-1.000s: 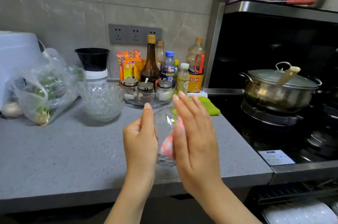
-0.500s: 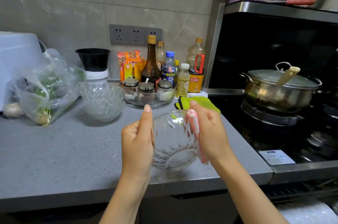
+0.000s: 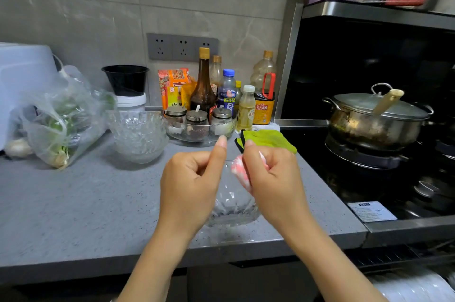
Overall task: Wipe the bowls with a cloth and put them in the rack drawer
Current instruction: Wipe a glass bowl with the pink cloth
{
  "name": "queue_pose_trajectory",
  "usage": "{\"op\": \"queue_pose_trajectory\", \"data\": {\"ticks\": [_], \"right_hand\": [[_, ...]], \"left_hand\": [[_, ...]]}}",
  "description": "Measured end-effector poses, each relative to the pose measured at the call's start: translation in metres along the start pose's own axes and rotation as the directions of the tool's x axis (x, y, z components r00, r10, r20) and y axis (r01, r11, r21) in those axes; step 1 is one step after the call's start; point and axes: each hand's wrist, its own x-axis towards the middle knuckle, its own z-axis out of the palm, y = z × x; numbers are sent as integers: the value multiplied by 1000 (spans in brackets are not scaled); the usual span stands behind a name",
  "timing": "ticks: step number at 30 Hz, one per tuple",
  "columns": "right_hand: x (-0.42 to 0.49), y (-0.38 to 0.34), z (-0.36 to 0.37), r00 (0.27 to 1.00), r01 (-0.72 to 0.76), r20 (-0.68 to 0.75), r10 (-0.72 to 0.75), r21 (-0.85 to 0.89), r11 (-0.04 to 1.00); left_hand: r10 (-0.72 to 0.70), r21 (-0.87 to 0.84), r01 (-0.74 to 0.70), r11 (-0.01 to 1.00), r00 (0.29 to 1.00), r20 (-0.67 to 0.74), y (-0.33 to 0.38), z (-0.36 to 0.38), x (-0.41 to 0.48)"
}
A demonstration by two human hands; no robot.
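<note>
I hold a clear cut-glass bowl (image 3: 232, 205) above the front of the grey counter (image 3: 81, 203). My left hand (image 3: 190, 183) grips its left rim, thumb pointing up. My right hand (image 3: 273, 178) holds a bunched pink-and-white cloth (image 3: 240, 171) against the bowl's right rim. A stack of matching glass bowls (image 3: 138, 135) stands further back on the counter to the left. The rack drawer (image 3: 416, 284) shows at the bottom right, below the stove, with white plates in it.
A bag of greens (image 3: 64, 119) lies at the left. Sauce bottles (image 3: 204, 85) and a glass tray of spice jars (image 3: 199, 126) line the wall. A green cloth (image 3: 268, 139) lies by the stove. A lidded steel pot (image 3: 374, 119) sits on the burner at right.
The bowl has been turned in my hands. My right hand moved from flat against it to curled with the cloth at the right rim. My left hand has curled tighter round the left rim.
</note>
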Motion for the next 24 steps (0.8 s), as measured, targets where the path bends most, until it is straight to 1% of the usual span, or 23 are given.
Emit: {"op": "queue_pose_trajectory", "data": {"ticks": [1,3,5,6,7,9,10,11,12,13,15,16,17,18,19,20,22,23,24], "right_hand": [[-3,3,3,998,32,-46,-32,3,999],[-10,10,10,989,81,-121,-83,-28,996],[-19,18,20,983,95,-145,-113,-125,988],[-23,21,25,979,115,-144,-144,-195,974],[-25,21,29,973,145,-135,-188,-282,949],[-25,17,34,947,231,-100,-306,-451,862],[-22,16,33,933,260,-91,-348,-497,828],[-17,15,30,931,264,-92,-354,-497,826],[-12,14,26,941,244,-102,-322,-454,857],[-8,13,21,959,204,-108,-261,-372,905],[-3,17,14,987,93,-116,-111,-146,985],[-4,19,12,990,52,-126,-58,-50,997],[-6,20,13,990,38,-135,-37,3,999],[-10,20,16,989,48,-141,-47,6,999],[-15,18,19,984,80,-152,-88,-55,995],[-18,16,24,974,131,-160,-159,-172,976],[-20,15,30,929,260,-136,-343,-420,870],[-17,14,31,910,298,-114,-398,-486,822],[-13,15,30,908,303,-111,-405,-495,814]], "left_hand": [[-11,-28,11,1000,1000,-28,0,0,-1],[-126,-149,106,983,983,-134,-3,2,-3],[-261,-276,195,941,939,-225,-8,8,-4],[-297,-302,217,928,920,-254,-11,11,-5],[-311,-313,224,923,913,-263,-14,14,-7],[-301,-312,223,924,925,-232,-16,20,-10],[-289,-308,218,926,934,-209,-15,22,-11],[-279,-311,212,927,941,-190,-13,24,-12],[-276,-312,211,926,944,-182,-12,24,-12],[-281,-318,210,925,940,-195,-9,23,-11],[-315,-361,213,908,915,-253,-7,21,-9],[-334,-386,214,897,901,-278,-7,19,-8],[-348,-406,214,888,892,-290,-6,17,-7],[-351,-421,209,883,888,-296,-7,16,-7],[-351,-426,204,881,887,-300,-8,16,-7],[-347,-426,201,882,889,-299,-9,17,-7],[-318,-394,199,897,910,-265,-11,19,-8],[-300,-377,199,904,926,-230,-11,20,-9],[-291,-369,203,907,935,-201,-11,20,-9]]}}
